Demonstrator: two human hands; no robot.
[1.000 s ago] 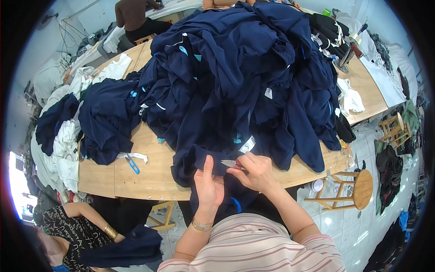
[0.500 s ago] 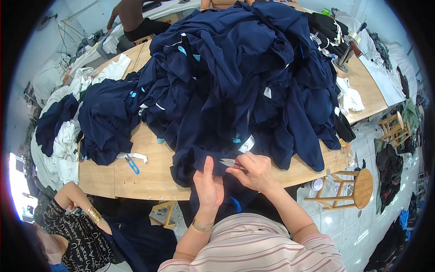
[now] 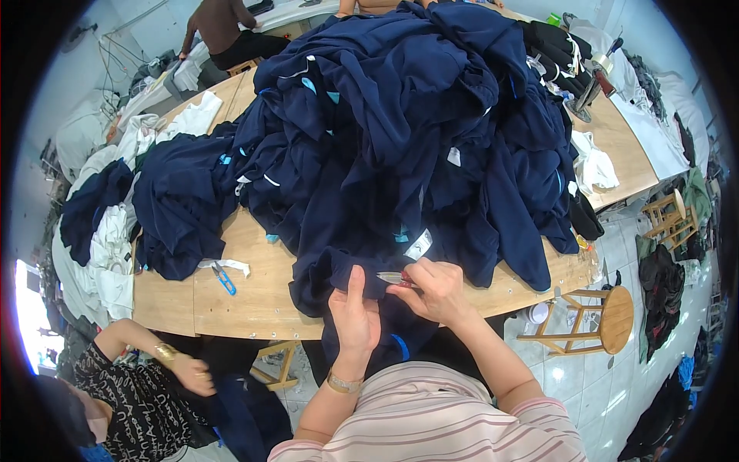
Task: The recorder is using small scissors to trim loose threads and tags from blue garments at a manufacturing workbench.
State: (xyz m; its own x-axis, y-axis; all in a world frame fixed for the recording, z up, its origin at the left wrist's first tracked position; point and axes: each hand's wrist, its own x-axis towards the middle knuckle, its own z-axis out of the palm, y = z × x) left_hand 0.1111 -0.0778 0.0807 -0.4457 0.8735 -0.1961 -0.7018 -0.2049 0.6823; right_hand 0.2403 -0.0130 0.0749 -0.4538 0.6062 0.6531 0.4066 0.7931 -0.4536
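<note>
A: Moved since earlier: co-worker's arm [image 3: 165,358] lower left; both hands unmoved.

B: Left hand [image 3: 356,319] pinching navy garment [image 3: 339,273] at bench [image 3: 254,296] edge; right hand [image 3: 435,289] gripping thread snips [image 3: 394,278]. Risk: nicked cloth or thumb.

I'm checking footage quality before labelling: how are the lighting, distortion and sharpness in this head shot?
Head view: even daylight, soft shadows; a blown-out bright patch at the lower left rim; the wooden table edge bows with fisheye distortion, corners black; left hand, right hand and small snips fairly sharp on the navy garment.
</note>
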